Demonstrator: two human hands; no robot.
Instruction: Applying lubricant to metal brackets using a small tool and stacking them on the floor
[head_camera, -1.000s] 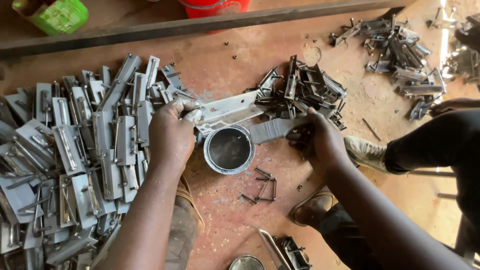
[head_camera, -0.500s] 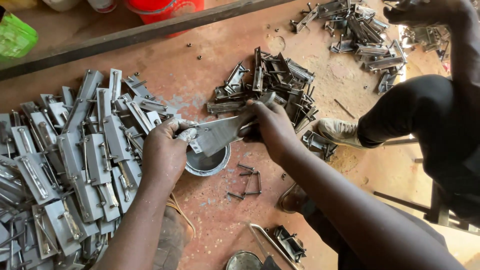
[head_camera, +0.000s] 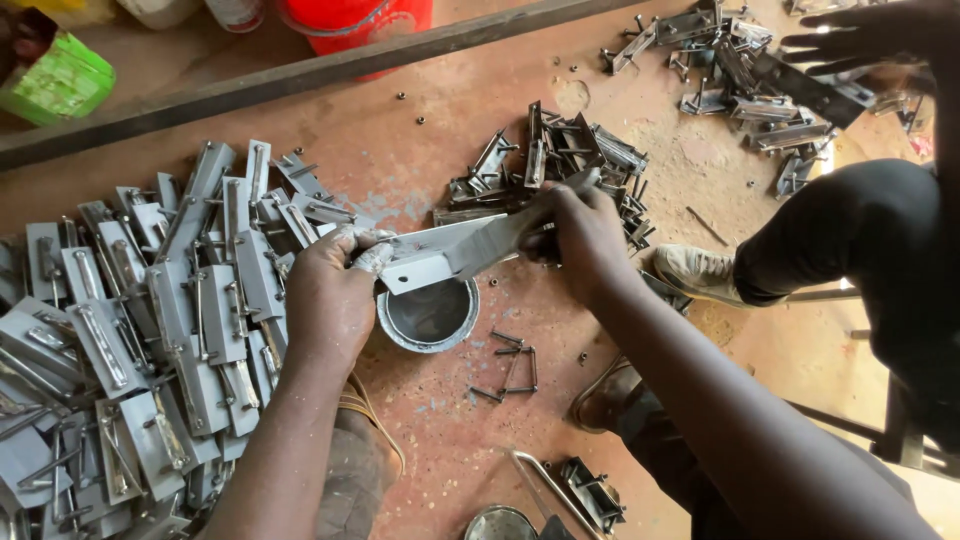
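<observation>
You hold a metal plate (head_camera: 440, 258) level over the tin (head_camera: 430, 316), left hand (head_camera: 330, 295) clamped on its nine-o'clock end, right hand (head_camera: 585, 235) gripping the three-o'clock end, likely steadying it, finished latches (head_camera: 150, 330) piled left.

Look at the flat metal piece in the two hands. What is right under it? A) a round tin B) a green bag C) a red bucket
A: the flat metal piece, held by the left hand and right hand, sits just above the round tin on the ground.
</observation>
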